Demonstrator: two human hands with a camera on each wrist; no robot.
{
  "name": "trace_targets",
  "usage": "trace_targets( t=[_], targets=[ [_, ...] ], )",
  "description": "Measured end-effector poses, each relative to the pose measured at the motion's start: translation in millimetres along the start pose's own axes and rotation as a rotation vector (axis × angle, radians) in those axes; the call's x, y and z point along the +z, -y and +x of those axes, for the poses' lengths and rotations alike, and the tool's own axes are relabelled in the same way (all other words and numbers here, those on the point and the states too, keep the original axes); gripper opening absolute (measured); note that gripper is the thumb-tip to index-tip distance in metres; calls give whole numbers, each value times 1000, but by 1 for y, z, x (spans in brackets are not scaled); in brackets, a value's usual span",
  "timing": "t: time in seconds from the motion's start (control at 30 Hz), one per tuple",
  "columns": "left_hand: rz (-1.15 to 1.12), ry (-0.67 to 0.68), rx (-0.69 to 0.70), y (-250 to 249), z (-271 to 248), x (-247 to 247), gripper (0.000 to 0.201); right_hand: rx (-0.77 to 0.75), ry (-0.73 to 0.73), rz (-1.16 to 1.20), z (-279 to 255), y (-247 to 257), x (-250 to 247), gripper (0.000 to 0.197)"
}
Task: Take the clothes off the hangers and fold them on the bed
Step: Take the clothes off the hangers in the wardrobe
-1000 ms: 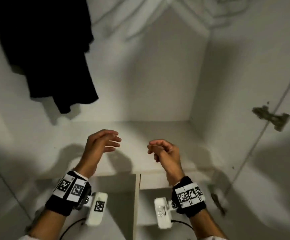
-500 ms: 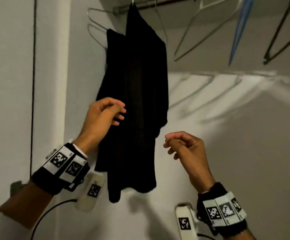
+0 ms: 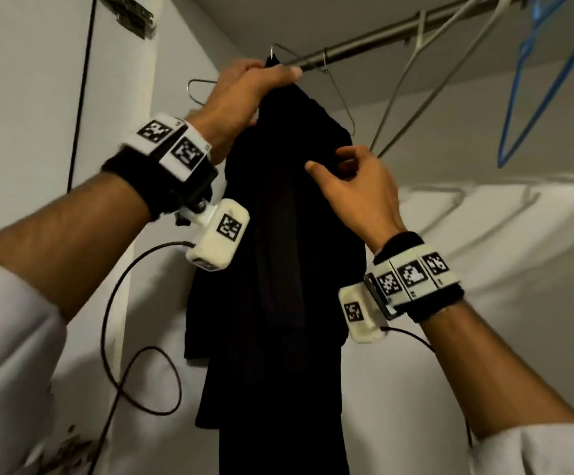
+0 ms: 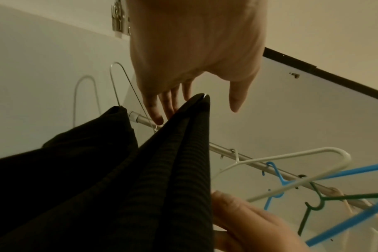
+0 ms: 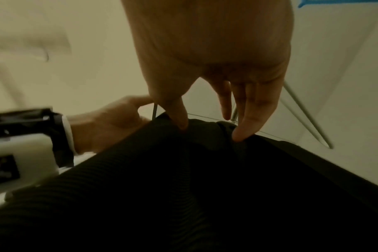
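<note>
A black ribbed garment (image 3: 278, 252) hangs on a wire hanger whose hook (image 3: 271, 51) sits on the metal rail (image 3: 364, 42). My left hand (image 3: 254, 84) reaches over the garment's top just under the hook. In the left wrist view the left hand (image 4: 196, 112) straddles that top, fingers straight on one side and thumb apart on the other. My right hand (image 3: 330, 159) pinches the cloth at the right shoulder. In the right wrist view the thumb and a fingertip (image 5: 240, 136) press into the fabric (image 5: 205, 187).
Empty hangers hang further right on the rail: a wire one (image 3: 340, 97), a white one (image 4: 291, 158), a blue one (image 3: 525, 97) and a dark green one (image 4: 313, 204). A second black piece (image 4: 86, 145) hangs left. The wardrobe's side wall (image 3: 38, 132) stands close on the left.
The view swung up from the wardrobe floor to the rail. Both hands rose: the left to the garment's top by the hook, the right onto its shoulder cloth.
</note>
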State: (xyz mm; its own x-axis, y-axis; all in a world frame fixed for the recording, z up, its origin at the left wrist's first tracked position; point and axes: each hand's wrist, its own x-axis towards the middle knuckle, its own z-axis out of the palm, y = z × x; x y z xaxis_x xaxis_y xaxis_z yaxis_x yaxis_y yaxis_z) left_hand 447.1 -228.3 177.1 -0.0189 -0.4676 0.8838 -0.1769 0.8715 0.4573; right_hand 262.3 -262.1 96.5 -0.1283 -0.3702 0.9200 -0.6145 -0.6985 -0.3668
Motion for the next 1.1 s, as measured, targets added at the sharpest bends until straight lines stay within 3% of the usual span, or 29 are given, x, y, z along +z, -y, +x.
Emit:
trace_targets(
  t=[0.13, 0.23, 0.33, 0.43, 0.57, 0.73, 0.9, 1.1],
  targets=[
    [-85, -30, 0, 2, 35, 16, 52, -16, 14, -194, 25, 1, 8, 69],
    [-197, -3, -15, 10, 54, 30, 28, -27, 34, -246, 34, -5, 14, 58],
    [-236, 13, -50, 14, 66, 36, 12, -40, 55, -285, 38, -12, 19, 33],
    [-283, 29, -72, 15, 76, 35, 34, -53, 16, -306, 39, -22, 22, 13],
    [-207, 96, -80, 15, 77, 33, 55, -40, 47, -293, 25, -40, 24, 10],
    [-260, 130, -113, 18, 61, 44, 39, -56, 88, -279, -10, -57, 26, 20],
    [-289, 35, -96, 21, 47, 49, 43, -77, 71, -145, -35, -66, 26, 23],
    [-382, -77, -60, 33, 60, 35, 36, -106, 42, -189, -42, -66, 20, 17]
  ],
)
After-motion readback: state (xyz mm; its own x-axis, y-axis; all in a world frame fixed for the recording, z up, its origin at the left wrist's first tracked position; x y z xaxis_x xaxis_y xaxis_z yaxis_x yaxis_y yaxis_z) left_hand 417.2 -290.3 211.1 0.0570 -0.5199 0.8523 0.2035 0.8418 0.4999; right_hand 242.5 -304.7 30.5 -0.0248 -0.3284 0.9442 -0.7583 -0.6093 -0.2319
